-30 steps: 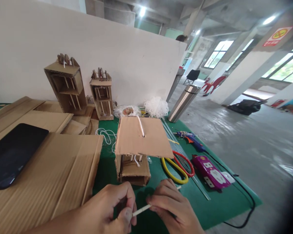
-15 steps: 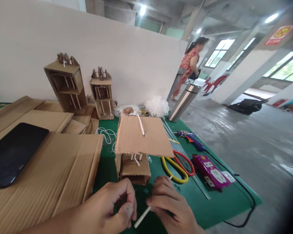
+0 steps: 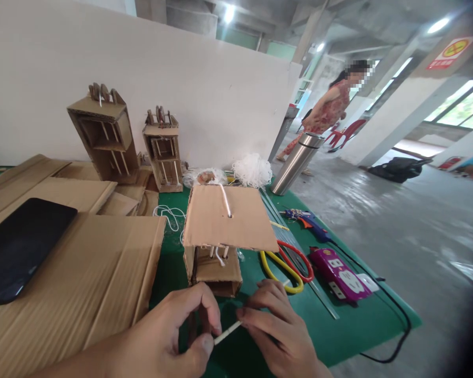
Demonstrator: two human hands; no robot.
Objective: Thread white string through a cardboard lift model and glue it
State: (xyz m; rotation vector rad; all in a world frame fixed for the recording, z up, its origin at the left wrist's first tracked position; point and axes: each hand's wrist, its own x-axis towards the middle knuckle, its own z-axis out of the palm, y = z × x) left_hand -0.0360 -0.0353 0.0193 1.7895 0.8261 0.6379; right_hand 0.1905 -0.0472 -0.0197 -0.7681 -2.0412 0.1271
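A thin pale stick (image 3: pixel 227 333) spans the gap between my two hands, low in the view. My right hand (image 3: pixel 278 328) is closed around it, and its far end pokes out beyond the fingers. The thumb and fingertips of my left hand (image 3: pixel 185 328) pinch its near end. Just beyond my hands stands a small cardboard box (image 3: pixel 217 270) with upright sticks inside. A flat cardboard sheet (image 3: pixel 228 218) lies on top, with a white cord (image 3: pixel 225 202) through a hole in it.
Scissors (image 3: pixel 286 268), a purple device (image 3: pixel 341 275), a blue glue gun (image 3: pixel 309 223) and a steel flask (image 3: pixel 297 164) are on the right. Cardboard sheets (image 3: pixel 114 262) and a black phone (image 3: pixel 23 247) cover the left. Two cardboard models (image 3: pixel 102 136) stand behind. A person (image 3: pixel 327 110) is in the background.
The stick's near end has risen and now meets my left thumb and fingertips; before, it was apart from them. The person in the background has moved right.
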